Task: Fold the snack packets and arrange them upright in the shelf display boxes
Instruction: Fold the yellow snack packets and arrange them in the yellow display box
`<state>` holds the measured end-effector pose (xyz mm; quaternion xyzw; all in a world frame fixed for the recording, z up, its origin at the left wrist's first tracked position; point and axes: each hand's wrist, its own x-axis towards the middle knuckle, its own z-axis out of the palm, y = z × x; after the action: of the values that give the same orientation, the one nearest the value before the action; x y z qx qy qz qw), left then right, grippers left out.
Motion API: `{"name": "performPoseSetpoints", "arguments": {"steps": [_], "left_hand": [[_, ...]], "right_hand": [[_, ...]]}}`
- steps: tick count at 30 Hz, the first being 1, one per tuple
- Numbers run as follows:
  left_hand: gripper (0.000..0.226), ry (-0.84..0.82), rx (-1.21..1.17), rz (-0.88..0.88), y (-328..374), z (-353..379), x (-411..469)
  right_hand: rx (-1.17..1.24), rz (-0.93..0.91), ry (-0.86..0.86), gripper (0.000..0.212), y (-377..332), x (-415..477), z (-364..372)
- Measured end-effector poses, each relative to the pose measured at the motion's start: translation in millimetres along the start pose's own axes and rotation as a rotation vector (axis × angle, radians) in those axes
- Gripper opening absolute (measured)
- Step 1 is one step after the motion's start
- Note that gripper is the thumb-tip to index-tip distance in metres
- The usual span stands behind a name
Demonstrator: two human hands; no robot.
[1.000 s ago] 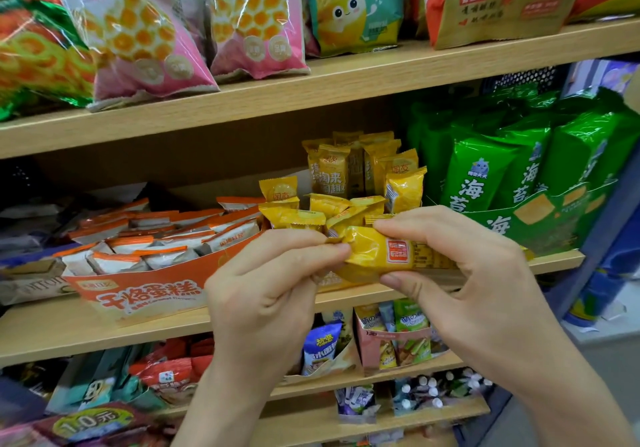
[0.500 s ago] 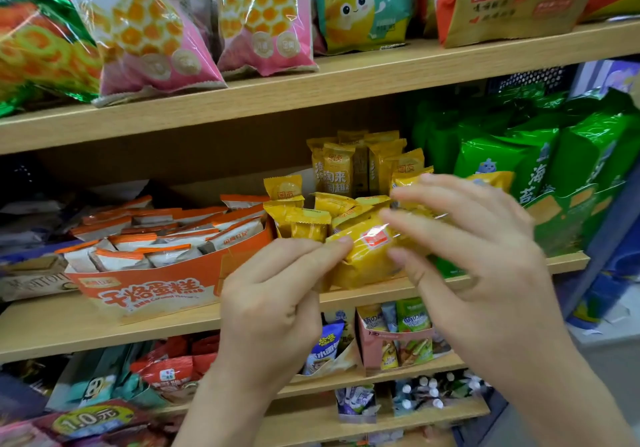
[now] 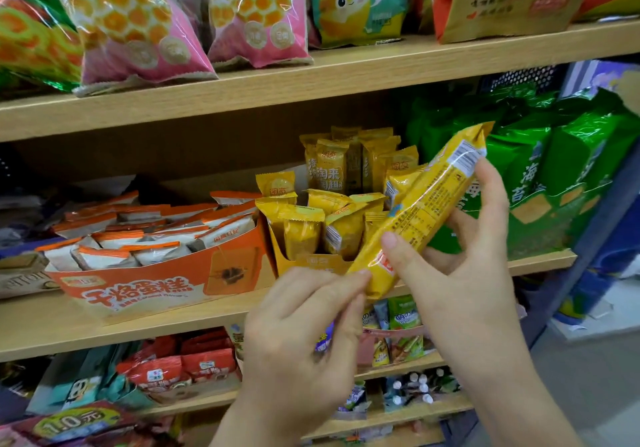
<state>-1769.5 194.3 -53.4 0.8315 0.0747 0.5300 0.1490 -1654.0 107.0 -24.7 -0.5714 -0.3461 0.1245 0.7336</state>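
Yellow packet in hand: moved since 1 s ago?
Yes. The yellow packet swung from level to steeply tilted; against the yellow display box, its right end rose up-right, in front of the green seaweed bags.

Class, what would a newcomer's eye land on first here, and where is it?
The long yellow packet, held slantwise before the middle shelf: the left hand pinches its lower end, the right hand grips its middle. Behind it, small yellow packets stand upright in a yellow display box, beside an orange display box.
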Motion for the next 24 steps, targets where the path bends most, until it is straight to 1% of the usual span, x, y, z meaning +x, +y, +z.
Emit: {"name": "performPoseSetpoints", "arguments": {"steps": [3,5,7,9,12,14,16,19,22,24], "left_hand": [[0.014,-0.017,-0.107,-0.260,1.5,-2.0,7.5],[0.017,-0.007,-0.194,-0.410,2.9,-2.1,10.8],[0.015,0.008,-0.262,-0.513,3.9,-3.9,14.1],[0.012,0.010,-0.279,-0.560,3.3,-4.1,14.2],[0.014,0.007,-0.247,-0.555,1.7,-3.0,12.9],[0.014,0.011,-0.233,-0.549,0.2,-2.4,12.2],[0.021,0.001,-0.244,-0.526,0.5,-1.6,14.0],[0.035,-0.012,-0.172,-0.438,1.8,0.3,19.2],[0.036,-0.088,0.020,-0.304,1.3,0.1,21.7],[0.034,-0.145,0.102,-0.224,0.4,0.3,19.5]], "right_hand": [[0.052,-0.029,-0.049,0.098,3.1,-1.8,2.6],[0.053,-0.055,-0.068,0.101,4.7,-2.0,4.7],[0.059,-0.072,-0.077,0.103,5.8,-1.3,5.8],[0.053,-0.091,-0.087,0.103,7.6,-0.5,5.6],[0.038,-0.113,-0.101,0.098,7.7,0.3,6.9],[0.070,-0.115,-0.108,0.087,8.0,0.8,7.2],[0.112,-0.105,-0.121,0.079,8.6,0.0,8.8],[0.145,-0.117,-0.145,0.075,10.4,-3.8,14.6],[0.156,-0.139,-0.138,0.070,11.9,-4.0,16.3],[0.169,-0.136,-0.117,0.066,12.4,-1.9,16.0]]}}
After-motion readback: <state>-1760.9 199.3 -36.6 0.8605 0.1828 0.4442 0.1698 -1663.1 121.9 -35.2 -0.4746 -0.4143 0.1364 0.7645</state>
